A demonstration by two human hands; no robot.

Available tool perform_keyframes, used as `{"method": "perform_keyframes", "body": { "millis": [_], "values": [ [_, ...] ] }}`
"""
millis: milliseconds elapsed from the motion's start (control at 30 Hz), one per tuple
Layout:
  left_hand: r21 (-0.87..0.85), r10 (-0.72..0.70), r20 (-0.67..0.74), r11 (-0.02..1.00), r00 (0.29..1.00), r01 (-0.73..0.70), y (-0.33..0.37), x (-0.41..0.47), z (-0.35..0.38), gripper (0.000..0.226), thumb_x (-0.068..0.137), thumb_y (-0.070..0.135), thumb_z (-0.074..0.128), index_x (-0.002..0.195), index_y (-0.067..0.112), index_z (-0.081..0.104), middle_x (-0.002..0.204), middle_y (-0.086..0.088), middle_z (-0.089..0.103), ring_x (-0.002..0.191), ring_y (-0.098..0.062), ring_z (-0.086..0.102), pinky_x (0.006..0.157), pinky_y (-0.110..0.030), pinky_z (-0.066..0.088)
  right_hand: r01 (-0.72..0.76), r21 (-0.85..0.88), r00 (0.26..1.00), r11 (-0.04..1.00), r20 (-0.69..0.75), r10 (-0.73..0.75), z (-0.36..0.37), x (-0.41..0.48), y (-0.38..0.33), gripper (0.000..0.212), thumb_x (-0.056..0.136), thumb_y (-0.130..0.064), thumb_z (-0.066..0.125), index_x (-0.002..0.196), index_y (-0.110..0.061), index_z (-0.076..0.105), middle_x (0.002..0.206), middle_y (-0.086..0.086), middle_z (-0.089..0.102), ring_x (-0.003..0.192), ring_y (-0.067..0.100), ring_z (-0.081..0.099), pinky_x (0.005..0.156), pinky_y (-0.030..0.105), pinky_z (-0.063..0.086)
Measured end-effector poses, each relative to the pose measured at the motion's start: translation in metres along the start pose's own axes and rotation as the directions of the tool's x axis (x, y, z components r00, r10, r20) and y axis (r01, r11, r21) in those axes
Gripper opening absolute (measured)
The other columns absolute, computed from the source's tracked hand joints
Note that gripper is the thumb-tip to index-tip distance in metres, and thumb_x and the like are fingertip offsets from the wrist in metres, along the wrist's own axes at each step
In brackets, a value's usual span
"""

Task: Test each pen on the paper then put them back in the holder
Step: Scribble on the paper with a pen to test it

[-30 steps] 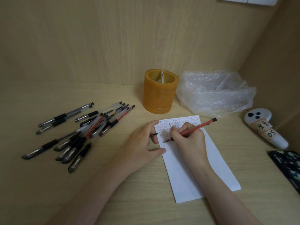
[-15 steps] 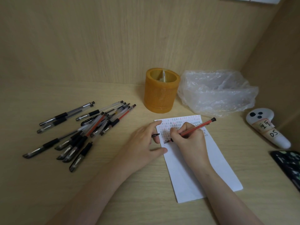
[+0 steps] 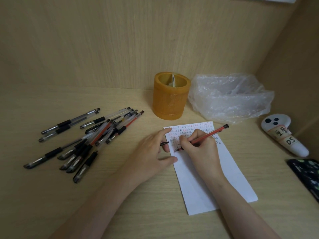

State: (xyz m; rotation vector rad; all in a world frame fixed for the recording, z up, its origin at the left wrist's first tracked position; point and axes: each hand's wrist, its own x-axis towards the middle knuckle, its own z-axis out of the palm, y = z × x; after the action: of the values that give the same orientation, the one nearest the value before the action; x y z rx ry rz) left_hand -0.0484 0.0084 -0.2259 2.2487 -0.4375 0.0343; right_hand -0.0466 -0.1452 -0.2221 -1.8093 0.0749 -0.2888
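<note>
My right hand (image 3: 200,149) grips a red pen (image 3: 209,134) with its tip down on the white paper (image 3: 207,178), among rows of small red and black marks near the top. My left hand (image 3: 151,156) rests on the paper's left edge, fingers spread, with a black pen cap (image 3: 164,143) pinched between thumb and fingers. The orange cylindrical holder (image 3: 170,96) stands behind the paper and looks empty of pens. Several black and red pens (image 3: 82,140) lie in a loose pile on the desk to the left.
A crumpled clear plastic bag (image 3: 229,97) lies right of the holder. A white controller (image 3: 283,135) with a handwritten label sits at the far right, a dark patterned object (image 3: 309,175) below it. Wooden walls close in at the back and right.
The right hand's pen tip has shifted slightly down the paper while writing. The left hand and the pile of pens stay where they were.
</note>
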Motion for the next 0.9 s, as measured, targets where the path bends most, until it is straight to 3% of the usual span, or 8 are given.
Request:
{"method": "perform_keyframes", "body": {
  "millis": [200, 300, 433, 500, 567, 700, 900],
  "values": [
    [-0.078, -0.017, -0.016, 0.997, 1.000, 0.016, 0.005, 0.000, -0.003, 0.073, 0.079, 0.030, 0.069, 0.137, 0.043, 0.027, 0.091, 0.018, 0.050, 0.082, 0.002, 0.044, 0.075, -0.007, 0.034, -0.028, 0.283, 0.993, 0.959, -0.106, 0.060, -0.011, 0.006, -0.008, 0.031, 0.084, -0.023, 0.071, 0.063, -0.012, 0.051, 0.049, -0.002, 0.042, 0.048, 0.011, 0.037, 0.052, 0.021, 0.033],
    [-0.127, -0.020, -0.039, 0.992, 0.999, 0.015, 0.005, -0.001, -0.005, 0.066, 0.086, 0.021, 0.060, 0.138, 0.042, 0.026, 0.097, 0.019, 0.051, 0.091, 0.010, 0.047, 0.078, -0.001, 0.034, -0.034, 0.337, 0.995, 0.941, -0.076, 0.064, -0.013, 0.005, -0.011, 0.030, 0.082, -0.030, 0.071, 0.064, -0.016, 0.053, 0.047, -0.002, 0.043, 0.048, 0.013, 0.038, 0.049, 0.020, 0.033],
    [-0.220, -0.008, -0.036, 0.976, 0.999, 0.000, 0.007, -0.001, -0.007, 0.054, 0.098, 0.015, 0.037, 0.144, 0.037, 0.017, 0.106, 0.022, 0.052, 0.091, -0.001, 0.054, 0.085, -0.021, 0.044, -0.108, 0.512, 0.993, 0.852, 0.015, 0.117, -0.014, 0.007, -0.015, 0.022, 0.093, -0.022, 0.058, 0.074, -0.012, 0.054, 0.049, -0.005, 0.047, 0.049, 0.012, 0.043, 0.047, 0.021, 0.034],
    [-0.252, 0.002, -0.033, 0.968, 0.999, -0.010, 0.009, 0.001, -0.007, 0.058, 0.099, 0.010, 0.034, 0.146, 0.033, 0.008, 0.109, 0.022, 0.052, 0.086, 0.004, 0.053, 0.085, -0.010, 0.040, -0.144, 0.572, 0.989, 0.807, 0.073, 0.125, -0.014, 0.008, -0.016, 0.013, 0.094, -0.016, 0.054, 0.082, -0.011, 0.052, 0.053, -0.001, 0.050, 0.048, 0.013, 0.044, 0.046, 0.021, 0.034],
    [-0.279, 0.018, -0.017, 0.960, 1.000, -0.022, 0.010, 0.001, -0.006, 0.063, 0.099, 0.007, 0.034, 0.146, 0.031, 0.000, 0.116, 0.022, 0.051, 0.088, 0.006, 0.054, 0.086, -0.004, 0.036, -0.135, 0.575, 0.990, 0.807, 0.103, 0.092, -0.013, 0.007, -0.017, 0.016, 0.094, -0.014, 0.055, 0.078, -0.013, 0.052, 0.055, 0.002, 0.051, 0.048, 0.014, 0.044, 0.044, 0.020, 0.035],
    [-0.299, 0.063, 0.042, 0.953, 0.997, -0.047, 0.009, 0.001, -0.003, 0.077, 0.097, 0.002, 0.037, 0.143, 0.037, -0.014, 0.132, 0.022, 0.043, 0.101, 0.000, 0.056, 0.095, -0.008, 0.035, -0.092, 0.490, 0.993, 0.867, 0.115, 0.040, -0.012, 0.004, -0.020, 0.033, 0.090, -0.018, 0.060, 0.058, -0.021, 0.055, 0.051, 0.001, 0.048, 0.043, 0.013, 0.040, 0.040, 0.018, 0.031],
    [-0.274, 0.104, 0.055, 0.958, 0.993, -0.085, 0.008, 0.000, 0.001, 0.085, 0.095, -0.004, 0.039, 0.141, 0.041, -0.016, 0.136, 0.020, 0.041, 0.103, -0.002, 0.057, 0.096, -0.009, 0.035, -0.095, 0.430, 0.993, 0.898, 0.108, 0.054, -0.013, 0.002, -0.020, 0.028, 0.092, -0.014, 0.058, 0.066, -0.012, 0.048, 0.047, 0.000, 0.044, 0.040, 0.009, 0.035, 0.039, 0.016, 0.028]
  ]
}}
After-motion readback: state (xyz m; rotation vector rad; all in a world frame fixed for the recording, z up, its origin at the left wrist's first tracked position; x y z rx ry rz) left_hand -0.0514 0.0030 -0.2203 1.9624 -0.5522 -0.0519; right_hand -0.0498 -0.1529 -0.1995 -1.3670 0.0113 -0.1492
